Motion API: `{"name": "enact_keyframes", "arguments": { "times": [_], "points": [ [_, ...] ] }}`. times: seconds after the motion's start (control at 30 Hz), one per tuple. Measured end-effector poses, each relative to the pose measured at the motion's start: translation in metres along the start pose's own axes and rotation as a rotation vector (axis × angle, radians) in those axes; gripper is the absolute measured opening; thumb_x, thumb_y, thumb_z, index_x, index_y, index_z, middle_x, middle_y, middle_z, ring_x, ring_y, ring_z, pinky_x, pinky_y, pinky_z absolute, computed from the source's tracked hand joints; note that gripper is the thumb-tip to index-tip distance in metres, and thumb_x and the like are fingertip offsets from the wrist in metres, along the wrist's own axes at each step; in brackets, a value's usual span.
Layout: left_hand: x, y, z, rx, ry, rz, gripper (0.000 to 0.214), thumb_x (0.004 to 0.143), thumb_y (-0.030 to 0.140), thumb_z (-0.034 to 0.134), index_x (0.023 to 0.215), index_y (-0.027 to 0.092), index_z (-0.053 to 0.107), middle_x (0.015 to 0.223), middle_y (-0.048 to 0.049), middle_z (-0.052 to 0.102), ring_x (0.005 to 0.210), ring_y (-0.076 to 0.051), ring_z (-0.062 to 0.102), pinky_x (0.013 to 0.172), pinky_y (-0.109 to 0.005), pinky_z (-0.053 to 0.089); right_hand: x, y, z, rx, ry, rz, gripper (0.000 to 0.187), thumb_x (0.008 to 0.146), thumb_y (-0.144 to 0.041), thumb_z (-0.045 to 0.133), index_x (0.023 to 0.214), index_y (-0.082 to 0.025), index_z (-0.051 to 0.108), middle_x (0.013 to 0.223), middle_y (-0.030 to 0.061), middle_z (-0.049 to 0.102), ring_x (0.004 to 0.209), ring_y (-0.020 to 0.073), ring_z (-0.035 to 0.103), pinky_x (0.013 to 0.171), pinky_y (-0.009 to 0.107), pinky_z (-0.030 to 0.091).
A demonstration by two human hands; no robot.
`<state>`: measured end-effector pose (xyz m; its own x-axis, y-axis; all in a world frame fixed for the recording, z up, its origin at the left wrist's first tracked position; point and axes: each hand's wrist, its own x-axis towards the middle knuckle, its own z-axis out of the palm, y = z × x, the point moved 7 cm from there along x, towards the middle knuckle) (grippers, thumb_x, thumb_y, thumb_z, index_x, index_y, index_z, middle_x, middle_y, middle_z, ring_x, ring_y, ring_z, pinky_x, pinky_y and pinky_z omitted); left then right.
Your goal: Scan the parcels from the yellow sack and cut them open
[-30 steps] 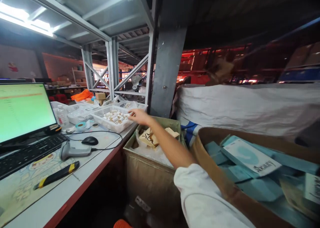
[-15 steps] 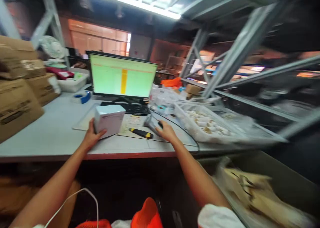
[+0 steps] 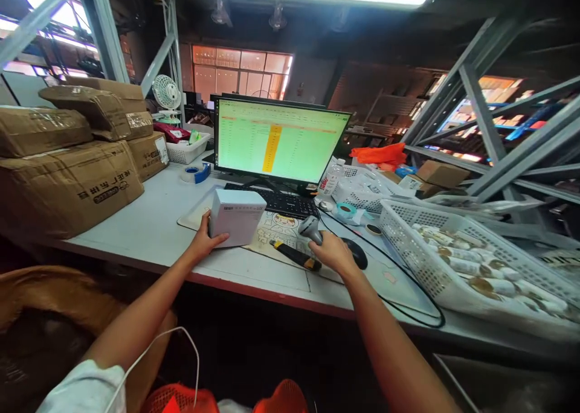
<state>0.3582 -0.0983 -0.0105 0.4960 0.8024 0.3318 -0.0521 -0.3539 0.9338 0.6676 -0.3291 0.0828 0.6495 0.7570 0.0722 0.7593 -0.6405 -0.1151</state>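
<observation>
My left hand [image 3: 202, 241] is closed on the left side of a white box [image 3: 236, 220], its thumb across the face toward me. The box stands upright at the front of the desk mat. In my right hand [image 3: 334, 253] is a grey barcode scanner [image 3: 311, 229], its head angled toward the box. A black-and-yellow utility knife [image 3: 295, 255] lies on the mat between box and scanner. Just right of my right hand rests a black mouse [image 3: 356, 254]. Behind them are the keyboard [image 3: 290, 203] and a lit monitor [image 3: 281, 140] showing a spreadsheet with a yellow column.
Stacked cardboard boxes [image 3: 77, 180] occupy the desk's left end. A blue tape dispenser [image 3: 197, 172] and a white basket [image 3: 188, 151] stand behind. On the right, a large white basket [image 3: 408, 262] holds many small rolls. The scanner's black cable [image 3: 419, 286] loops near the desk's front edge.
The camera view has swung left, so the desk appears further right. The scanner, low in my right hand before, is now raised with its head toward the box. My left hand keeps holding the box.
</observation>
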Motion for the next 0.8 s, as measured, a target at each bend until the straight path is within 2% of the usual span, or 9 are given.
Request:
{"name": "enact_keyframes", "arguments": {
  "times": [0.1,0.2,0.3,0.4,0.47,0.57,0.7,0.8],
  "points": [
    [0.000,0.001,-0.002,0.037,0.030,0.006,0.103,0.075,0.052,0.084,0.155,0.025,0.026,0.150,-0.0146,0.048,0.137,-0.031,0.052,0.118,-0.048,0.041,-0.044,-0.041,-0.045,0.159,0.066,-0.364,0.032,0.088,-0.038,0.064,0.115,-0.023,0.071,0.096,0.0094,0.077,0.090,0.0309,0.071,0.074,0.034,0.048],
    [-0.001,0.008,-0.002,0.077,0.048,0.054,0.097,0.074,0.052,0.084,0.152,0.024,0.032,0.147,-0.0135,0.051,0.136,-0.032,0.052,0.118,-0.047,0.040,-0.091,-0.083,-0.078,0.252,0.067,-0.655,0.044,0.081,-0.033,0.071,0.124,-0.028,0.068,0.102,0.0056,0.078,0.089,0.0277,0.070,0.076,0.033,0.048],
    [-0.003,0.009,-0.001,0.078,0.059,0.053,0.097,0.074,0.052,0.083,0.151,0.023,0.033,0.149,-0.0147,0.050,0.140,-0.032,0.049,0.121,-0.048,0.037,-0.108,-0.110,-0.085,0.206,0.040,-0.726,0.043,0.079,-0.030,0.073,0.122,-0.028,0.068,0.104,0.0059,0.078,0.091,0.0285,0.071,0.076,0.033,0.047],
    [-0.006,0.008,-0.001,0.081,0.070,0.032,0.101,0.073,0.051,0.084,0.153,0.023,0.029,0.154,-0.0161,0.045,0.144,-0.032,0.044,0.123,-0.048,0.033,-0.101,-0.115,-0.081,0.206,0.056,-0.721,0.041,0.081,-0.030,0.072,0.121,-0.026,0.068,0.102,0.0062,0.078,0.090,0.0278,0.071,0.074,0.032,0.045],
    [-0.008,0.010,-0.005,0.089,0.084,0.027,0.100,0.073,0.050,0.084,0.153,0.024,0.030,0.154,-0.0157,0.044,0.144,-0.032,0.045,0.121,-0.047,0.034,-0.086,-0.103,-0.077,0.231,0.096,-0.671,0.038,0.083,-0.032,0.071,0.121,-0.026,0.068,0.101,0.0056,0.078,0.089,0.0264,0.071,0.073,0.030,0.045],
    [-0.008,0.027,-0.024,0.139,0.160,0.079,0.095,0.072,0.050,0.085,0.150,0.026,0.037,0.146,-0.0139,0.049,0.138,-0.032,0.049,0.116,-0.046,0.039,-0.053,-0.062,-0.060,0.214,0.136,-0.511,0.032,0.088,-0.036,0.069,0.118,-0.024,0.070,0.100,0.0066,0.078,0.089,0.0267,0.071,0.071,0.030,0.044],
    [-0.004,0.068,-0.051,0.244,0.249,0.222,0.094,0.070,0.052,0.087,0.148,0.027,0.041,0.139,-0.0117,0.053,0.125,-0.030,0.056,0.110,-0.045,0.045,-0.009,0.001,-0.021,0.122,0.107,-0.249,0.039,0.093,-0.043,0.065,0.123,-0.019,0.070,0.108,0.0122,0.077,0.101,0.0314,0.072,0.077,0.033,0.047],
    [0.000,0.080,-0.049,0.265,0.199,0.251,0.090,0.071,0.050,0.087,0.147,0.029,0.043,0.142,-0.0104,0.054,0.123,-0.029,0.058,0.103,-0.042,0.051,0.010,0.032,0.011,0.051,0.072,-0.081,0.054,0.097,-0.044,0.060,0.141,-0.014,0.061,0.121,0.0178,0.074,0.112,0.0344,0.070,0.085,0.035,0.049]
  ]
}}
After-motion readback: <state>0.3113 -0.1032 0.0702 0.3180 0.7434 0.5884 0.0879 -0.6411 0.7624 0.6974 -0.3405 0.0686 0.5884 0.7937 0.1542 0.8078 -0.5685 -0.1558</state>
